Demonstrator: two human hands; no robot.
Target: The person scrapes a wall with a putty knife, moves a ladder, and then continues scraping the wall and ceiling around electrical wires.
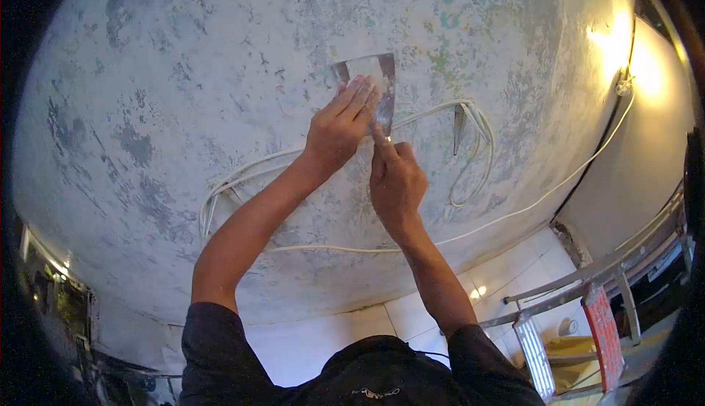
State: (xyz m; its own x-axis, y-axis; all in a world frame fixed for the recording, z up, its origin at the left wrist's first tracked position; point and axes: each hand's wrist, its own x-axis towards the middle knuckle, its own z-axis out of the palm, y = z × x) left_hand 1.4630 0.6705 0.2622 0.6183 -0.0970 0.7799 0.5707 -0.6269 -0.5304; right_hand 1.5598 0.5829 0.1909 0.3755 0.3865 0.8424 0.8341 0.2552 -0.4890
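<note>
Wide scraper (388, 98) is lying against mottled wall (250, 46), blade uppermost. Right hand (399, 184) is gripping its handle, fingers curled; left hand (342, 123), fingers extended, is covering part of blade, clasping nothing. White cable (338, 248) is passing behind forearms.

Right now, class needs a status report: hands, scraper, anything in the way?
Right hand gripping scraper. Left hand flat-fingered over its blade. Blade up at wall. White cable looped nearby.

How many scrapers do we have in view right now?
1: the scraper is up at the mottled wall, its lower end gripped by the right hand, the left hand over its blade. Others could be hidden.
</note>
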